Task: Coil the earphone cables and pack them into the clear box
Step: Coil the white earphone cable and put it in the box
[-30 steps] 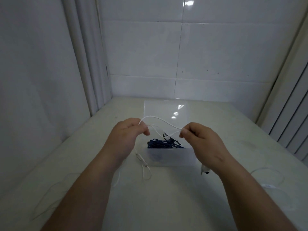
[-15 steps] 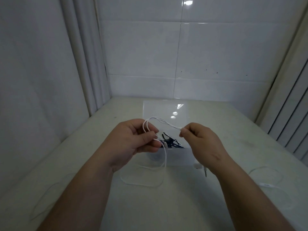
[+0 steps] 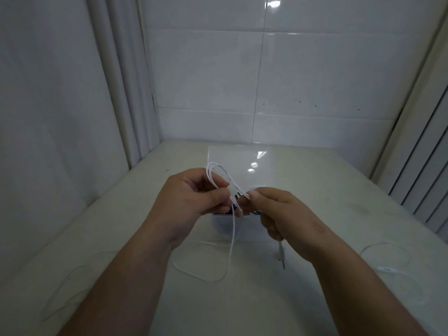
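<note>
**Head view, coiling in progress.** The left hand (image 3: 194, 200) and right hand (image 3: 278, 214) meet at the centre of the frame, just in front of the clear box (image 3: 242, 163), whose lid stands open behind them. The white earphone cable (image 3: 219, 175) rises above the left hand in several stacked loops.

- **Left hand:** thumb pressed against curled fingers, pinching one end of the loops.
- **Right hand:** thumb and forefinger pinch the strands at the other end, and the plug (image 3: 281, 253) hangs below the palm.

A second ago the hands were apart with a single strand stretched between them. Half a second ago only the first turns lay in the left hand. The hands are now almost touching and the bundle is thicker, so the coil is judged well begun but unfinished. A slack length (image 3: 206, 277) trails onto the table (image 3: 315, 190) at lower centre and remains to be wound in.

A dark cable (image 3: 238, 195) already lies inside the box, glimpsed between the hands. Two more white cables wait loose on the table, one at the right edge (image 3: 385, 248) and one at lower left (image 3: 70, 282).
</note>
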A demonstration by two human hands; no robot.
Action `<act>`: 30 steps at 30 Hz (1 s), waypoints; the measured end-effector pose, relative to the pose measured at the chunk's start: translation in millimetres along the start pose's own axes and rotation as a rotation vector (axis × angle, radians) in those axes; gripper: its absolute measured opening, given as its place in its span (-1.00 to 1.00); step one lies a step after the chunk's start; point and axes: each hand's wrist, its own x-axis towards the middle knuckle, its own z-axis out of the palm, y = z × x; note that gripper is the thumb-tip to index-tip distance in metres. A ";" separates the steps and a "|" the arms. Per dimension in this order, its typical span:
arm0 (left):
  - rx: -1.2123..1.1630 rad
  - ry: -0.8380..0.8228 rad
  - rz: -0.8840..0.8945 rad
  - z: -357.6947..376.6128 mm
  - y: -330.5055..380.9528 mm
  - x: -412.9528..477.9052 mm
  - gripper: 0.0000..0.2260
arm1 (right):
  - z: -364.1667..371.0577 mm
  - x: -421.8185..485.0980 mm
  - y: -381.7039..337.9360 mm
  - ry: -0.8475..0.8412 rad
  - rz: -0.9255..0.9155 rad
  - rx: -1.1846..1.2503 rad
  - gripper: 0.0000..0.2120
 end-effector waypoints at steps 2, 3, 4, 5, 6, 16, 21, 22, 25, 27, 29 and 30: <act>0.063 0.046 0.040 0.5 -0.7 0.5 -0.83 | 0.2 -1.2 -1.3 -0.060 -0.021 0.030 -0.78; 0.106 0.069 0.065 1.0 -1.0 0.8 -0.83 | 0.9 -1.0 -1.1 -0.089 -0.030 0.033 -0.83; 0.138 0.090 0.086 1.3 -1.5 1.2 -0.83 | 1.6 0.1 -0.1 -0.108 -0.032 0.023 -0.86; 0.150 0.107 0.102 1.7 -1.7 1.5 -0.83 | 2.3 1.6 1.4 -0.112 -0.026 0.006 -0.86; 0.150 0.121 0.113 2.2 -1.9 1.8 -0.82 | 3.0 2.8 2.9 -0.106 -0.016 -0.012 -0.84; 0.113 0.215 0.132 -0.7 -4.0 3.2 -0.79 | 7.3 -0.6 -0.5 -0.160 -0.032 -0.113 -0.91; -0.141 0.210 0.051 -1.7 -1.3 5.3 -0.82 | -0.8 -0.1 1.7 -0.126 0.001 -0.090 -0.92; -0.162 0.194 0.046 -0.7 -2.0 5.4 -0.83 | 1.4 0.7 2.6 -0.122 -0.001 -0.087 -0.95; -0.178 0.151 0.045 2.3 -4.5 4.7 -0.83 | 11.3 1.7 3.4 -0.142 -0.020 -0.081 -0.94; -0.187 0.135 0.047 3.1 -5.1 4.2 -0.83 | 17.4 1.9 4.5 -0.151 -0.018 -0.114 -0.92; -0.198 0.130 0.053 3.4 -5.1 4.4 -0.83 | 20.4 2.7 6.8 -0.136 -0.019 -0.219 -0.89; -0.189 0.138 0.060 3.2 -5.4 4.6 -0.84 | 20.8 3.2 7.5 -0.129 -0.016 -0.258 -0.89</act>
